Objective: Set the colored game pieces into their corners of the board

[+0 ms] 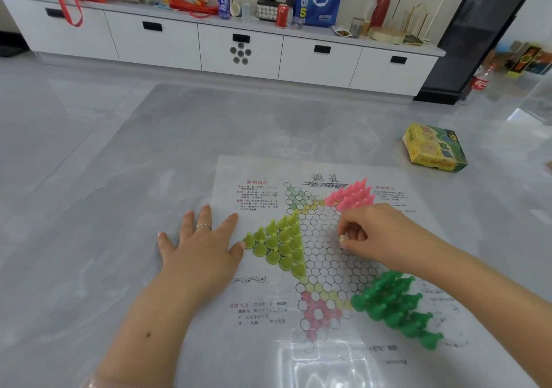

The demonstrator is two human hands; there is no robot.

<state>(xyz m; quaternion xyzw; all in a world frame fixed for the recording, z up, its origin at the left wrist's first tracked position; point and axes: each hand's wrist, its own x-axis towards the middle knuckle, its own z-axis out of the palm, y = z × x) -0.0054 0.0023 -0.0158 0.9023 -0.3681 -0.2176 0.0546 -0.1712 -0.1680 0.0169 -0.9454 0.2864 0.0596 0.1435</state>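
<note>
Grey floor: left hand (199,250) flat beside yellow-green pieces (280,244) on board (418,208)

Surface: you work on a glossy grey table (125,160), bare across its left and far parts.
Board: a thin printed board sheet (260,322) lies flat on it, right of centre.
Box: a yellow-green box (434,148) sits on the table beyond the sheet's far right corner, apart from it.
Left hand: your left hand (200,247) rests flat, partly on the table, partly on the sheet's left edge.
</note>
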